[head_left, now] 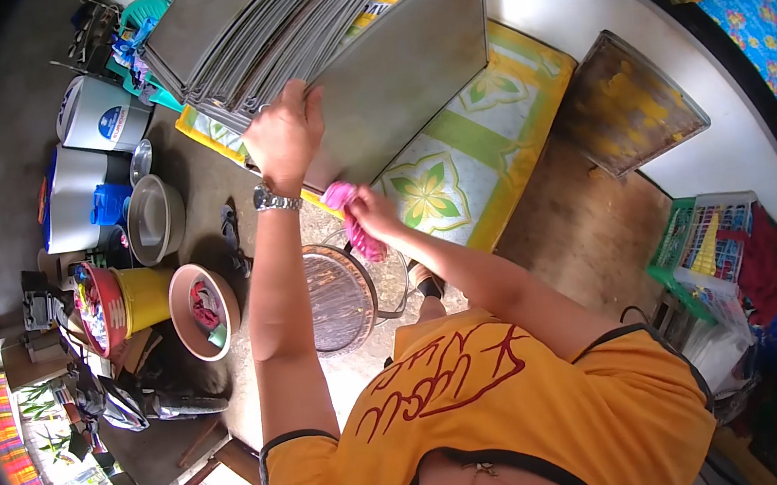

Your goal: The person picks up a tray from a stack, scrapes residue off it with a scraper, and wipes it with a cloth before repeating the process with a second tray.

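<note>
My left hand [284, 136], with a metal watch [276, 196] at the wrist, is closed on the upper left edge of a flat grey metal tray [415, 67]. This tray stands upright on its edge, tilted away from a thick row of similar metal trays [283, 36] at its left. In my right hand [373, 217] is a bunched pink cloth [366, 243], close to the tray's lower edge. Beneath the trays lies a yellow, green and white floral table cover [429, 193].
A round wooden stool [342, 298] stands right in front of me. To the left are a pink basin [204, 311], a yellow bucket [142, 296] and a grey basin [156, 219]. A stained brown board [630, 103] leans on the right wall, above crates [702, 240].
</note>
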`<state>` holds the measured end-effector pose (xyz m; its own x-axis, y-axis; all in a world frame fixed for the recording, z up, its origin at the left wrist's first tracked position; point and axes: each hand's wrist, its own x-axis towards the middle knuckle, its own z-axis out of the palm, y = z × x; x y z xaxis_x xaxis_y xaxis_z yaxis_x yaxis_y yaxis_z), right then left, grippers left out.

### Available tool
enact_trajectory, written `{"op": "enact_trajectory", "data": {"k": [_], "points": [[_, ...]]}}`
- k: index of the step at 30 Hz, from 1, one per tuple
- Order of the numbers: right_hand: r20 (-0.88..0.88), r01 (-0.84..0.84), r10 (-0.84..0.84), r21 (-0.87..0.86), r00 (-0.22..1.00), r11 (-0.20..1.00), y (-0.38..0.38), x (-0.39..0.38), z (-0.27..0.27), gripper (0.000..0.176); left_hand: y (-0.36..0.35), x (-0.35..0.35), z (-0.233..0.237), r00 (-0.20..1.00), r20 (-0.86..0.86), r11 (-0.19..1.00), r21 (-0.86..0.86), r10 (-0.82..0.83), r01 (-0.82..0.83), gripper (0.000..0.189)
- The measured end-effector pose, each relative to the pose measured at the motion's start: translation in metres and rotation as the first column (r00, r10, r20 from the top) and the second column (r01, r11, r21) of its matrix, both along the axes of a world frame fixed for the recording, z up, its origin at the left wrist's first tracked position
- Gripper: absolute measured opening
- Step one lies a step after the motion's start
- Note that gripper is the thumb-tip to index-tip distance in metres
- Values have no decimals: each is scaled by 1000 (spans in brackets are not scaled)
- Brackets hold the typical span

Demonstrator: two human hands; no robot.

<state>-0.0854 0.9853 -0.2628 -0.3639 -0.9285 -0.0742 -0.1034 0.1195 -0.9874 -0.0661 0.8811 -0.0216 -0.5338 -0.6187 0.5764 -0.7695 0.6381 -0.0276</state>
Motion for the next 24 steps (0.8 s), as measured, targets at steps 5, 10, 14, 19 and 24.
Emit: {"op": "enact_trajectory", "data": {"k": [5,10,14,19,24], "points": [[381,349,-188,-415,905,840,-3,-85,129,15,3,-2,2,1000,-7,1000,-26,-15,14,23],[-660,-100,-528,-670,534,736,-56,-116,198,25,12,0,-7,1000,-1,997,-77,-19,19,24],[-736,-15,-605,-639,304,769,-82,-209,194,17,10,2,-3,997,-40,992,-111,-70,65,22],[-800,189,-527,-492,288,850,-98,-263,210,20,12,1,-2,993,-54,985,-148,-101,92,21],[-754,-257,-433,-603,494,755,-79,-141,214,15,6,-1,-5,995,-53,987,-143,-86,78,21]]}}
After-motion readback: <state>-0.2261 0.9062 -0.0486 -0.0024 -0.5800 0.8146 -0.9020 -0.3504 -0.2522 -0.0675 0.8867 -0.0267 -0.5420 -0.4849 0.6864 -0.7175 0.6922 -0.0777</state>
